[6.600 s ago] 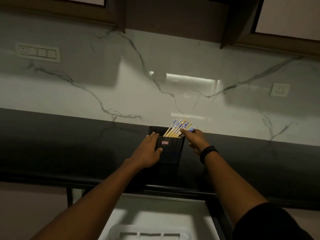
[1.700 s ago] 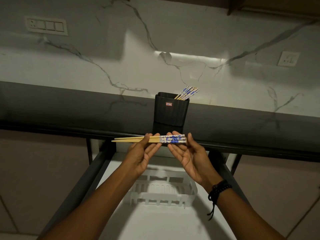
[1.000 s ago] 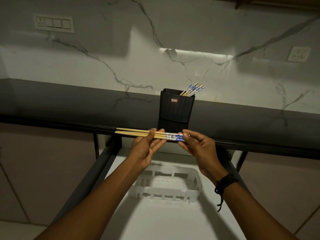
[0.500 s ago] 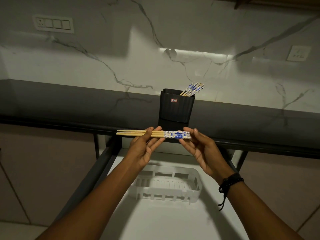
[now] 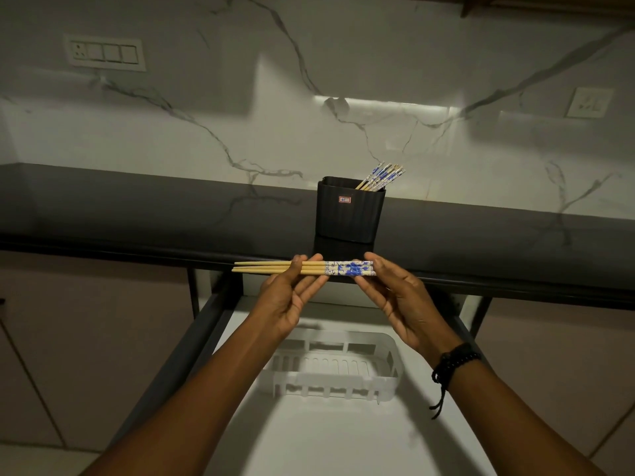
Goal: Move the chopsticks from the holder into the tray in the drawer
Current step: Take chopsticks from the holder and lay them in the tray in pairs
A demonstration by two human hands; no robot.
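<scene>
While the left hand (image 5: 287, 297) and right hand (image 5: 400, 300) pinch a level bundle of chopsticks (image 5: 304, 267), seemingly three, between their fingertips, the white tray (image 5: 331, 367) waits below in the open drawer (image 5: 343, 438); beyond them, the black holder (image 5: 348, 211) on the table (image 5: 137, 207) keeps more.

Holder (image 5: 348, 214): I can't see the lower parts of the chopsticks (image 5: 381, 175) standing inside its walls.
Label (image 5: 344, 199): too small for me to read.
Tray (image 5: 360, 383): left arm covers its left end.
Forearms: cut by bottom edge.
</scene>
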